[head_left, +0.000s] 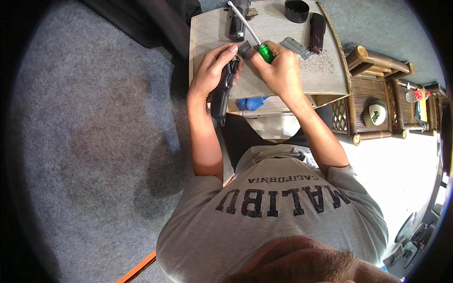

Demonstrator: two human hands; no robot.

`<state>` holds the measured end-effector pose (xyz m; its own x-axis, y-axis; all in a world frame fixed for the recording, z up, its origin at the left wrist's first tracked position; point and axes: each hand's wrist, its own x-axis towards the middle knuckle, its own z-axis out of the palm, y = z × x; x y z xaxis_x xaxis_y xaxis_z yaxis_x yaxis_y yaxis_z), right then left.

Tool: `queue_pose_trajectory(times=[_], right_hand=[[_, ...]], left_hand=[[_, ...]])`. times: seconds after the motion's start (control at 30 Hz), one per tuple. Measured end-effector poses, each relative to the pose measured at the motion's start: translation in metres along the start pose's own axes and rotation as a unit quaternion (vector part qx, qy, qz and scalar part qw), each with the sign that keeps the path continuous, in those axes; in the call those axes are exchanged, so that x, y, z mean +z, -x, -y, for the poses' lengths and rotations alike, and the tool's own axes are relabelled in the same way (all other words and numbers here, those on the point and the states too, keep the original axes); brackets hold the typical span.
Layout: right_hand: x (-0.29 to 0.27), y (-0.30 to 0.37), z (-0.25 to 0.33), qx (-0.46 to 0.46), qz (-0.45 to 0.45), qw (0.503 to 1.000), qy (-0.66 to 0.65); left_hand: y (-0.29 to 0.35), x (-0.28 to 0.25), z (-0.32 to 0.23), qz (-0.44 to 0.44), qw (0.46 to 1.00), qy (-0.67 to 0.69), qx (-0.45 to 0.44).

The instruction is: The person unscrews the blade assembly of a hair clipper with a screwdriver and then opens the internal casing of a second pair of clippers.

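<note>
My left hand [211, 70] is closed around a long black handheld device [221, 96], which looks like a hair clipper. Its upper end points away from me, toward my right hand. My right hand [283, 70] is closed on a screwdriver [266, 53] with a clear green handle; the metal shaft points up and to the left, away from the device. Between my hands, at the device's upper end, a small dark grey piece [245, 50] lies at my right fingertips. Whether it is fixed to the device I cannot tell.
On the small wooden table [207, 28] are another black device [237, 23], a black round cup [297, 11], a dark maroon casing [317, 33] and a grey flat part [295, 47]. Dark crumbs lie nearby. A blue cloth [252, 103] sits in the shelf below. Bamboo chairs [373, 96] stand at right.
</note>
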<state>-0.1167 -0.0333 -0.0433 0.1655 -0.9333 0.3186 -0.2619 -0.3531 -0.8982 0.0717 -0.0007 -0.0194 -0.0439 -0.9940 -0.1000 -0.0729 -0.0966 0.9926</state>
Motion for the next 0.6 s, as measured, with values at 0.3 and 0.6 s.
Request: queue_pose_trajectory(times=[0.3,0.6], right_hand=[[-0.015,-0.007,-0.014,-0.039,-0.062,0.991,0.113],[-0.023,-0.019,-0.026,-0.051,-0.022,0.980,0.193]], left_hand=[[-0.004,-0.003,0.007,0.010,1.000,0.008,0.003],[-0.002,-0.002,0.003,0.000,1.000,0.013,0.001]])
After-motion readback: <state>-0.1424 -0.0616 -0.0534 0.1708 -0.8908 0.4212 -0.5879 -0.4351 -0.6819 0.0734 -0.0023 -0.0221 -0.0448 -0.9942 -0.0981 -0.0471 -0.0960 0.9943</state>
